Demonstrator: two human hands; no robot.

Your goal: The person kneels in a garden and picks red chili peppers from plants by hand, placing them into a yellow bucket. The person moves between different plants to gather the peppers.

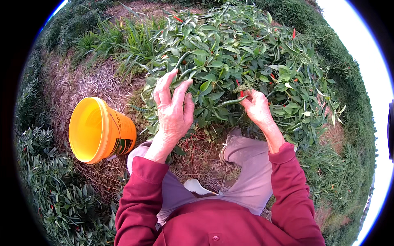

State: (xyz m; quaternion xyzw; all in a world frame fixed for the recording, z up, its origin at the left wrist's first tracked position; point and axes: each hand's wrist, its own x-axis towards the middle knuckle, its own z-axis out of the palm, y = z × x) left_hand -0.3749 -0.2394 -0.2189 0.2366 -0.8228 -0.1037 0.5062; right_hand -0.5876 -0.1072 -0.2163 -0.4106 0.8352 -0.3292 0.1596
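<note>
A leafy chili pepper plant [215, 64] with long green and red chilies spreads in front of me. Over its left side my left hand [174, 106] is held with fingers apart, close beneath a dark green chili [182, 60], with nothing visible in it. On the right, the fingertips of my right hand [256, 106] pinch a red chili [241, 93] among the leaves. A long, curved green chili [231, 101] touches or passes by those same fingertips. To the left, an orange plastic bucket [103, 130] lies tilted, its open mouth facing left and upward.
Dry straw [95, 83] covers the ground by the bucket. Grass [129, 43] grows at the upper left, and more pepper plants [67, 196] stand at the lower left. My shoe [229, 143] rests close under the plant. Something white [197, 187] lies between my legs.
</note>
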